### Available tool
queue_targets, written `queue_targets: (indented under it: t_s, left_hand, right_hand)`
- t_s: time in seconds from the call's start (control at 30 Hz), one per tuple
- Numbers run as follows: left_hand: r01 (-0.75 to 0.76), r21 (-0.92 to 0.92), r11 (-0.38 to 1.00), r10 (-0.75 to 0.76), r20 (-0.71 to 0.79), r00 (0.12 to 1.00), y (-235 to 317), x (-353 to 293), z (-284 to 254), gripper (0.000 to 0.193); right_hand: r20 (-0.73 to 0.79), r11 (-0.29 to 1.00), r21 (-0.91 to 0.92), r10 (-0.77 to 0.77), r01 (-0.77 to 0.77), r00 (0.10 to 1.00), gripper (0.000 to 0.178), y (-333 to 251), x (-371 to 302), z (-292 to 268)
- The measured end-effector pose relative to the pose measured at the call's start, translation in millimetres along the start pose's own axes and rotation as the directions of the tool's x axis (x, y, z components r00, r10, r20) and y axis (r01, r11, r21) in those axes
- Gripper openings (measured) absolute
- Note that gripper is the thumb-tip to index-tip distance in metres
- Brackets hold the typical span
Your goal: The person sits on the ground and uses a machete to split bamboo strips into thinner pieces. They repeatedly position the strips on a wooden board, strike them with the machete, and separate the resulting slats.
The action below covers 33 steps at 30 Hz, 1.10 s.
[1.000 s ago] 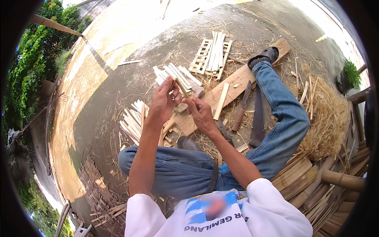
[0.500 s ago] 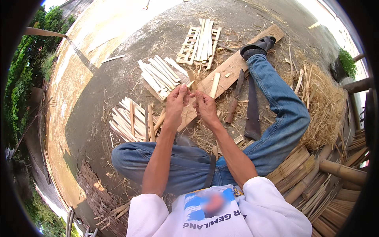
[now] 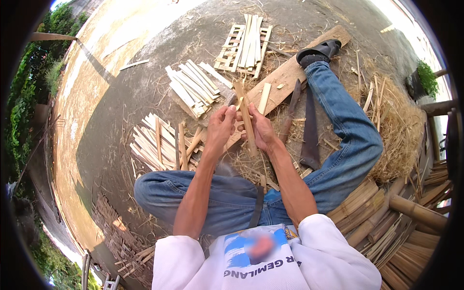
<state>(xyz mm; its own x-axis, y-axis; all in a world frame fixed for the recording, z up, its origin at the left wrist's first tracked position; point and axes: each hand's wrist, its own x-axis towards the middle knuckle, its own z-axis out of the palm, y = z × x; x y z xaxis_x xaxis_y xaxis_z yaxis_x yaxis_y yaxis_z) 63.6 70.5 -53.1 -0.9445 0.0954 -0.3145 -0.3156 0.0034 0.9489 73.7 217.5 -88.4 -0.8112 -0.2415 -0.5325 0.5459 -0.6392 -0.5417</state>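
My right hand [image 3: 263,129] is closed round a flat bamboo strip [image 3: 248,124], which stands nearly upright in front of me. Close beside it, my left hand [image 3: 220,126] is pinched shut, thumb against fingers. A small pale curl [image 3: 240,102] shows at the strip's upper part near the left fingertips; whether they grip it is unclear. Under and beyond my hands lies a long wooden plank [image 3: 285,92], and another pale strip [image 3: 264,98] rests on it.
Pale strips [image 3: 193,87] lie bundled ahead, with more strips [image 3: 149,142] at the left. Beyond stands a slatted frame [image 3: 229,48]. A long knife [image 3: 291,108] and a dark saw blade [image 3: 310,130] lie near my right leg. Shavings [image 3: 394,140] heap at the right.
The strip has turned and now shows its length between my hands. My right hand has shifted slightly right and opened its grip wider around it; the left has dropped a little.
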Motion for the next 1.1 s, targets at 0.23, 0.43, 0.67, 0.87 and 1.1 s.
queue_targets:
  t_s: [0.23, 0.43, 0.67, 0.87, 1.1]
  left_hand:
    - [-0.060, 0.279, 0.958, 0.036, 0.090, 0.995, -13.9, 0.4, 18.8, 0.040]
    - [-0.165, 0.490, 0.856, 0.164, 0.047, 0.985, -14.2, 3.3, 26.0, 0.045]
    - [-0.163, 0.549, 0.820, 0.185, 0.016, 0.983, -3.8, -1.9, 27.5, 0.043]
    - [-0.243, 0.545, 0.802, 0.288, 0.002, 0.958, 8.2, -3.3, 33.3, 0.038]
    - [-0.263, 0.516, 0.815, 0.309, -0.002, 0.951, 7.8, -6.3, 32.9, 0.041]
  right_hand:
    - [0.067, 0.817, -0.501, -0.292, 0.285, 0.954, 0.046, -22.2, 27.5, -16.5]
    - [0.021, 0.895, -0.328, -0.313, 0.303, 0.949, 0.035, -16.1, 46.6, -27.4]
    - [-0.016, 0.822, -0.449, -0.399, 0.349, 0.917, 0.033, -12.9, 60.9, -27.0]
    - [0.015, 0.777, -0.518, -0.409, 0.357, 0.912, 0.036, -29.0, 65.5, -17.5]
    - [-0.006, 0.788, -0.523, -0.384, 0.324, 0.923, 0.037, -27.1, 76.5, -18.1]
